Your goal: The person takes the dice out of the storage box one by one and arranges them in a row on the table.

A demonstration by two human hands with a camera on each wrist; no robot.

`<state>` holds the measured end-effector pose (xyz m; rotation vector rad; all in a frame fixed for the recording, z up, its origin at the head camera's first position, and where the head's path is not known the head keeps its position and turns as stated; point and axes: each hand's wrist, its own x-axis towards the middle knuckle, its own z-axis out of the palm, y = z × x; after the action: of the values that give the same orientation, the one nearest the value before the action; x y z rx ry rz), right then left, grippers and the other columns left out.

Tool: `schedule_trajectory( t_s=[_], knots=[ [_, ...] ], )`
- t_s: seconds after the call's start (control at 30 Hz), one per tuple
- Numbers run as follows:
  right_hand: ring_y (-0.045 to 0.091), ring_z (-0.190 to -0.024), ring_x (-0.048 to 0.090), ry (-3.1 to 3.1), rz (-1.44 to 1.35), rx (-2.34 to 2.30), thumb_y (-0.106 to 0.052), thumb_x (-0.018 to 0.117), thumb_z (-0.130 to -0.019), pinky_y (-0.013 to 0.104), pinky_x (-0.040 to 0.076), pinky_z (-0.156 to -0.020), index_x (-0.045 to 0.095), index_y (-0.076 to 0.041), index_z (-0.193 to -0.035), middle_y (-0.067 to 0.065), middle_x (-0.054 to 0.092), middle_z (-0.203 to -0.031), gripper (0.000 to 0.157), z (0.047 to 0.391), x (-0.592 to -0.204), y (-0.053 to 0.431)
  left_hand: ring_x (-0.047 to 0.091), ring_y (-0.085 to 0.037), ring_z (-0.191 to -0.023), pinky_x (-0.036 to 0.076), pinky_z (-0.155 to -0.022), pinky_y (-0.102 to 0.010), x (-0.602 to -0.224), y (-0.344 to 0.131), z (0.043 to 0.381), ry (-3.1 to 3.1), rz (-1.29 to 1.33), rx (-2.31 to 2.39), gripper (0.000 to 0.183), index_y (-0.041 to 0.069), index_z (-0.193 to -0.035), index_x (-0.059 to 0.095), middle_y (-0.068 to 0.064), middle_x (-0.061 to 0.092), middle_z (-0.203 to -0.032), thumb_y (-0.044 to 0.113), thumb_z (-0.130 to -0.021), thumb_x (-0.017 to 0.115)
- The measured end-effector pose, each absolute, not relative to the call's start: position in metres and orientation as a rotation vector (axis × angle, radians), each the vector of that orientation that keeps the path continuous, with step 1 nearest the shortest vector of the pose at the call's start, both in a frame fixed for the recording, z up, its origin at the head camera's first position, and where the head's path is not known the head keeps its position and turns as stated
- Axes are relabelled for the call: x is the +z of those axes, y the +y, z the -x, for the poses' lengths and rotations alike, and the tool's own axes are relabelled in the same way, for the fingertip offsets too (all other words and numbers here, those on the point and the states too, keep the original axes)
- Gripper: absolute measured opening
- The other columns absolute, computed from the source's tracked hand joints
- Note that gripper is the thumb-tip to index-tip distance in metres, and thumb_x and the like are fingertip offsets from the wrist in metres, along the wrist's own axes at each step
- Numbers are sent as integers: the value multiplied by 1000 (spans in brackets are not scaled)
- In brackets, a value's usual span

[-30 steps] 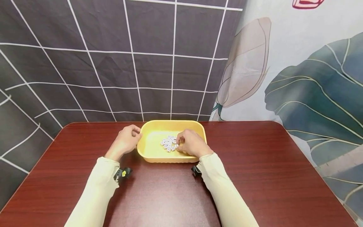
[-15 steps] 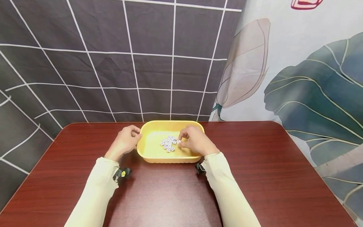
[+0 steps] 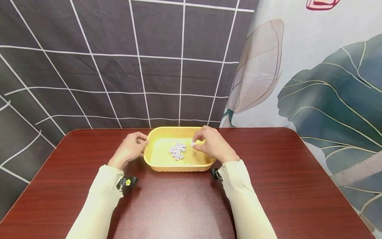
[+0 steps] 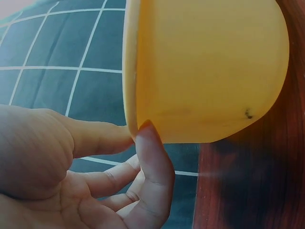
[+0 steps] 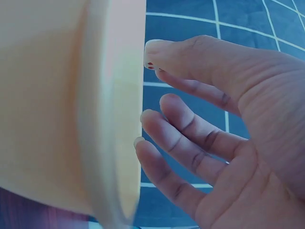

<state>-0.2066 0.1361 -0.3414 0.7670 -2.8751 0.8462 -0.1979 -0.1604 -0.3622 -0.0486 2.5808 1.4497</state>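
A yellow plastic basin [image 3: 182, 168] stands at the table's far side with a small pile of white dice [image 3: 177, 151] on its floor. My left hand [image 3: 131, 148] pinches the basin's left rim between thumb and index finger, as the left wrist view shows with the basin wall [image 4: 209, 71]. My right hand [image 3: 214, 145] is above the basin's right part, thumb and index finger pinching one white die [image 3: 192, 143]. In the right wrist view red pips show on this die [image 5: 150, 66] under the thumb, while the other fingers are loosely bent.
The basin rests on a reddish-brown wooden table [image 3: 179, 205]. Close behind the table hangs a dark cloth with white grid lines [image 3: 161, 76], and to the right a pale curtain with leaf prints [image 3: 328, 93]. Each wrist carries a small black device [image 3: 127, 182].
My right hand has picked a die from the pile's right edge and lifted it up and to the right. The left hand stays at the rim.
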Motion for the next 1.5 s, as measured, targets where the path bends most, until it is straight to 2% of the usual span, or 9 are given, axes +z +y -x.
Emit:
schedule_trajectory(
  t_s=[0.13, 0.3, 0.63, 1.07, 1.5],
  knots=[
    [25, -91, 64, -2860, -738, 859, -12, 84, -81, 35, 53, -83, 75, -11, -89, 10, 68, -93, 12, 206, -338, 142, 67, -21, -79, 61, -70, -27, -362, -162, 199, 2535, 57, 1482, 32, -11, -128, 54, -25, 65, -108, 10, -104, 55],
    [23, -91, 63, -2862, -676, 852, -14, 84, -82, 35, 52, -83, 77, -14, -89, 7, 68, -92, 10, 206, -335, 151, 68, -20, -82, 61, -72, -27, -362, -162, 198, 2511, 54, 1502, 32, -12, -128, 54, -24, 65, -108, 9, -104, 55],
    [24, -88, 64, -2860, -589, 896, -14, 83, -83, 35, 53, -80, 77, -13, -91, 9, 65, -95, 9, 206, -334, 174, 65, -15, -80, 60, -72, -25, -365, -167, 201, 2463, 60, 1525, 32, -12, -127, 53, -19, 67, -104, 10, -104, 54],
    [24, -91, 68, -2886, -464, 959, -16, 80, -87, 40, 56, -87, 76, -12, -93, 7, 66, -98, 9, 208, -336, 200, 63, -13, -77, 59, -69, -24, -365, -168, 201, 2436, 59, 1556, 32, -11, -126, 52, -14, 67, -97, 10, -103, 57],
    [23, -90, 66, -2944, -358, 962, -19, 80, -88, 35, 51, -83, 75, -12, -91, 8, 69, -96, 8, 217, -358, 226, 63, -15, -79, 59, -70, -24, -363, -167, 201, 2436, 67, 1536, 30, -10, -126, 51, -14, 66, -98, 10, -104, 55]
  ],
)
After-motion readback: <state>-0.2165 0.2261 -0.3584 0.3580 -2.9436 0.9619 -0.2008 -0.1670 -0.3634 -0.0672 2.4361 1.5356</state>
